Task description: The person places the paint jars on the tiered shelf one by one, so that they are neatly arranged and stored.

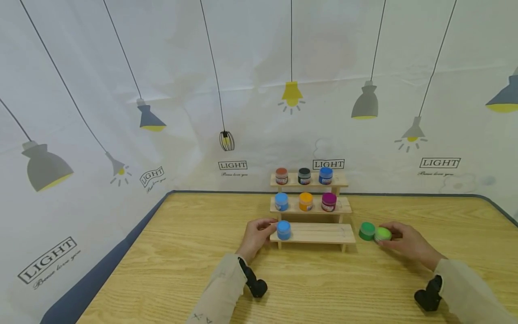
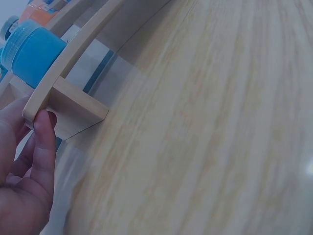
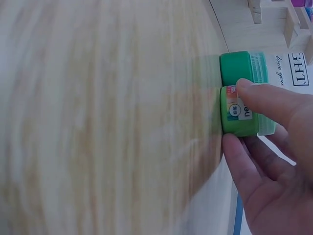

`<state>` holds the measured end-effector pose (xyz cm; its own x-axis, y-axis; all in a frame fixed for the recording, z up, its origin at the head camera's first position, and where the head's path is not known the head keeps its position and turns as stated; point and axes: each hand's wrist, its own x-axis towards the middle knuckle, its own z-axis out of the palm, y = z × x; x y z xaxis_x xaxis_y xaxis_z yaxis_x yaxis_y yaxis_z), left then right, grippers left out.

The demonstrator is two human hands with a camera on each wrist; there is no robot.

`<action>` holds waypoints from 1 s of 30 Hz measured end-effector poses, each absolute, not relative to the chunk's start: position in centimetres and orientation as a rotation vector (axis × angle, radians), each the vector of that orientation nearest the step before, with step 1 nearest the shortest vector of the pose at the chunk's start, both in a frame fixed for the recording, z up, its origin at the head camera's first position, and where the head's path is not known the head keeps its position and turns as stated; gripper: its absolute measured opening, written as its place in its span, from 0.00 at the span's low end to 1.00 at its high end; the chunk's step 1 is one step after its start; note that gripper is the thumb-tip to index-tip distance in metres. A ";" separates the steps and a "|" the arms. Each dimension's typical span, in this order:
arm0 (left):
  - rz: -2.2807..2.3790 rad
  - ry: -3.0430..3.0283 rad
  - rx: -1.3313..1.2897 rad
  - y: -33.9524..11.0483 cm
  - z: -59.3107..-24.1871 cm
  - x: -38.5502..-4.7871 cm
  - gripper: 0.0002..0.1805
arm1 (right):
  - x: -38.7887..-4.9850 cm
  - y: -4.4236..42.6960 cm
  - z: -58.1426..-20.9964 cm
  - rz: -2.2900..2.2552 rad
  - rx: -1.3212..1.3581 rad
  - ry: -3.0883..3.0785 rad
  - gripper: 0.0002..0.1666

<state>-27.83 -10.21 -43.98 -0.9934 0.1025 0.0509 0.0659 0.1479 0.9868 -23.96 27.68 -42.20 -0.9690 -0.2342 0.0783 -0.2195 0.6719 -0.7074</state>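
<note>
My left hand (image 1: 256, 235) pinches the left end of the lowest step of a wooden stepped rack (image 1: 315, 239), thumb and finger on the board's edge in the left wrist view. Beside those fingers, a light blue paint jar (image 1: 283, 230) stands on that step. To the right of the rack, my right hand (image 1: 406, 240) grips a light green paint jar (image 3: 239, 111) standing on the table, thumb on one side and fingers on the other. A darker green paint jar (image 1: 367, 231) stands right against it.
On the middle step are a light blue jar (image 1: 281, 202), an orange jar (image 1: 305, 201) and a purple jar (image 1: 329, 202). The top step bears a red-brown jar (image 1: 281, 176), a black jar (image 1: 304, 176) and a blue jar (image 1: 325, 176). Behind the wooden table (image 1: 194, 234) hangs a lamp-patterned sheet (image 1: 259, 121).
</note>
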 end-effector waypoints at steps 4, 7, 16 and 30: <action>2.011 2.374 0.174 -10.2 -44.1 -27.9 0.13 | -24.1 27.8 -42.3 -1.190 -0.369 2.847 0.28; 2.010 2.377 0.172 -10.2 -44.1 -27.9 0.12 | -24.0 27.9 -42.2 -1.171 -0.391 2.864 0.28; 2.010 2.381 0.177 -10.2 -44.0 -27.8 0.12 | -23.5 27.9 -41.6 -1.127 -0.410 2.906 0.29; 2.008 2.383 0.181 -10.2 -43.8 -27.6 0.12 | -22.5 28.0 -40.1 -1.112 -0.437 2.961 0.29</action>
<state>-27.63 -10.18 -43.81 -0.9931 0.1015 0.0590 0.0753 0.1657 0.9833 -22.50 27.96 -40.07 -0.9612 -0.2358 0.1430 -0.2717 0.7204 -0.6382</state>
